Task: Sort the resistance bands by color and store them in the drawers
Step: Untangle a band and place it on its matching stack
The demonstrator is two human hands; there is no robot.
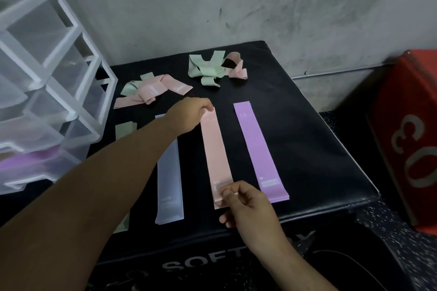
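Black padded box top [295, 125] set against a scuffed grey wall [283, 7] carries the bands. The pink band [216, 156] lies flat near the middle of it. Its long axis runs from the near edge away toward the wall, with the far end leaning slightly left. The left hand [189, 118] pinches the far end, fingers curled over the corner beside a printed "15". The right hand [250, 205] pinches the near end between thumb and fingertips, close to the box's front edge.

Just beside it on the right, a purple band [257, 151] lies parallel, apart from it and marked "10" at its far end. On the left a pale blue-grey band [169, 182] lies the same way, its far part crossed by the left forearm. Farther left, a green band [125, 129] shows only in part.

Toward the wall sit two tangles: a pink and green heap [151, 92] at the left, and a green and pink heap [212, 68] behind the flat bands.

A translucent drawer unit [47, 78] stands at the box's left edge, with purple showing through a lower drawer [23, 163]. A red box [411, 137] stands on the speckled floor to the right.
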